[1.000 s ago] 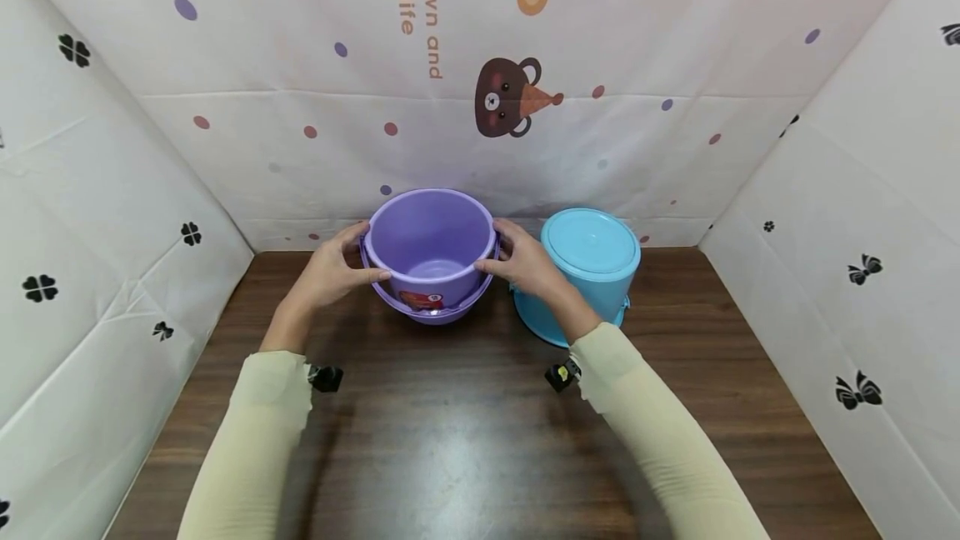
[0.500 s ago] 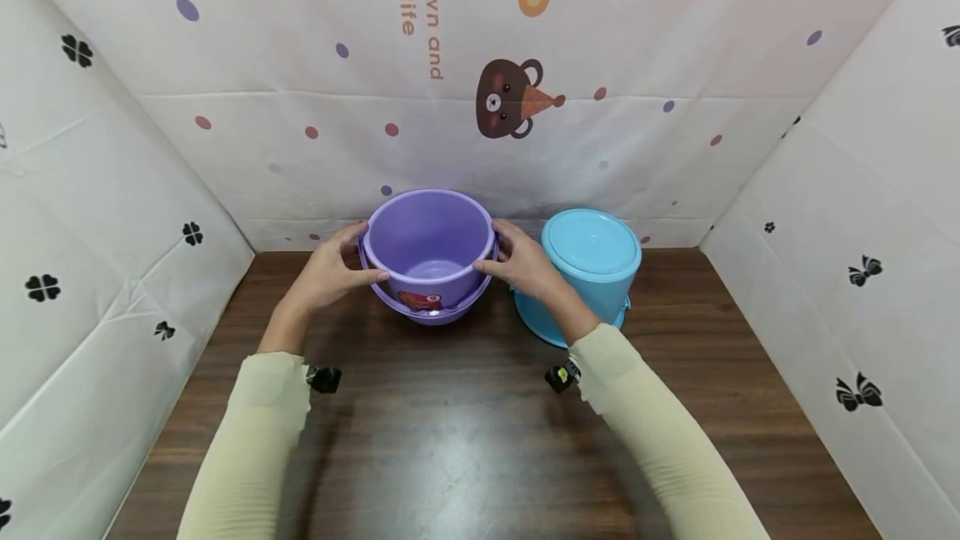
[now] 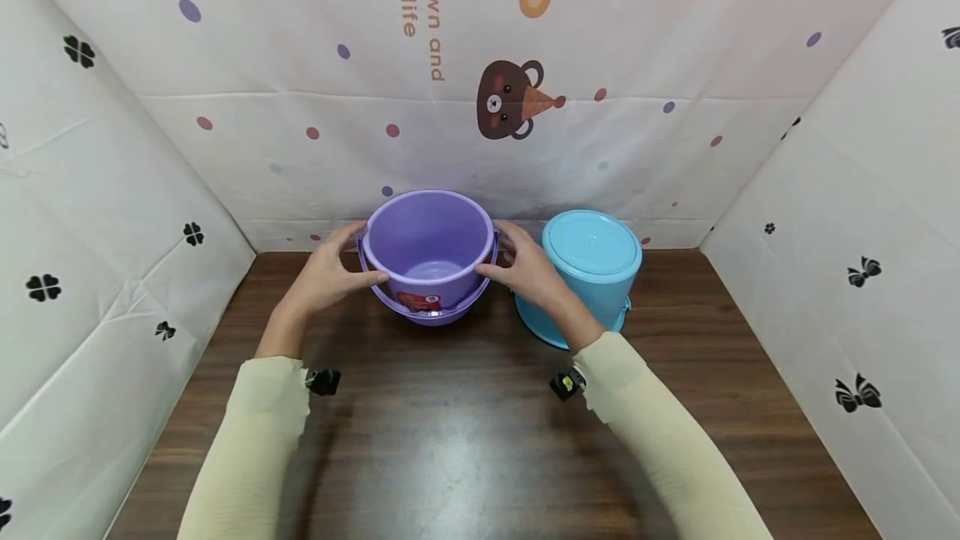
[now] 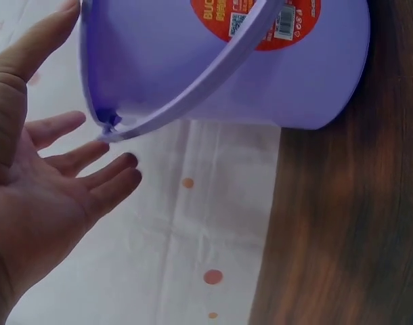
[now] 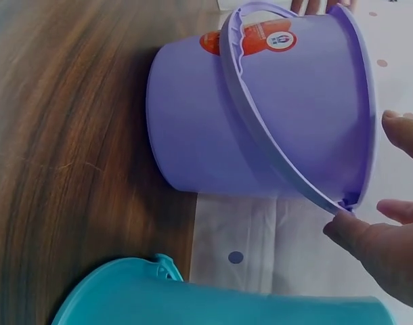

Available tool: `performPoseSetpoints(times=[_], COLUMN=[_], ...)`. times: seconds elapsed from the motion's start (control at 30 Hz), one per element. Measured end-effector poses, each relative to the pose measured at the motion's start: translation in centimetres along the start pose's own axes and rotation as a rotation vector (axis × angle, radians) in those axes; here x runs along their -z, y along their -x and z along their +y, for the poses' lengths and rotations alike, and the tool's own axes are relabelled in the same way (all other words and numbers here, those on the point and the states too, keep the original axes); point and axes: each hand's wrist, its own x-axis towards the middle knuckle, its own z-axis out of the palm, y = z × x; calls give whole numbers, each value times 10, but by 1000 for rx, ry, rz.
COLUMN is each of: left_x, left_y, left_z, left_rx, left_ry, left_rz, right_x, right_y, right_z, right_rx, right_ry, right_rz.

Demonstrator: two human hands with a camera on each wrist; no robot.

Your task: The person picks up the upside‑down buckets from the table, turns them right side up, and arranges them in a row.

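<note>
A purple bucket (image 3: 438, 300) stands upright against the back wall, its mouth up and a red label on its front. Its purple handle (image 5: 261, 128) hangs down across that front. At the left side is my left hand (image 3: 330, 271), its thumb at the rim and its loosely extended fingers around the handle's end. My right hand (image 3: 528, 269) spreads at the opposite side; in the right wrist view its thumb stands slightly off the rim and a fingertip is at the handle's joint. Beside it sits a light blue bucket (image 3: 592, 244), upside down.
The brown wood-grain table (image 3: 450, 440) meets a printed white back wall (image 3: 637, 148). White side walls with black clover and bow prints rise at left and right. A small black camera (image 3: 324, 382) is strapped at the left wrist, another (image 3: 566, 384) at the right.
Both hands stay at the purple bucket's sides. My right wrist and sleeve have shifted slightly toward me and to the right. The buckets have not visibly moved.
</note>
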Motion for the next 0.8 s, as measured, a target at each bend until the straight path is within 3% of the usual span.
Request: performPoseSetpoints(times=[0.23,0.4,0.53,0.8], left_x=[-1,-8,-19,-49], left_y=[9,17,24,30], left_z=[20,35,46,61], left_rx=[-86,-182,-261,-394], left_ry=[7,41,42,-25], left_rz=[102,163,206,215], right_x=[12,20,26,37], right_y=[24,42,55,83], right_z=[-6,-7,-3,9], right_rx=[33,81,150,262], right_ry=[-3,-20,-20,-31], right_rz=[39,32,58,70])
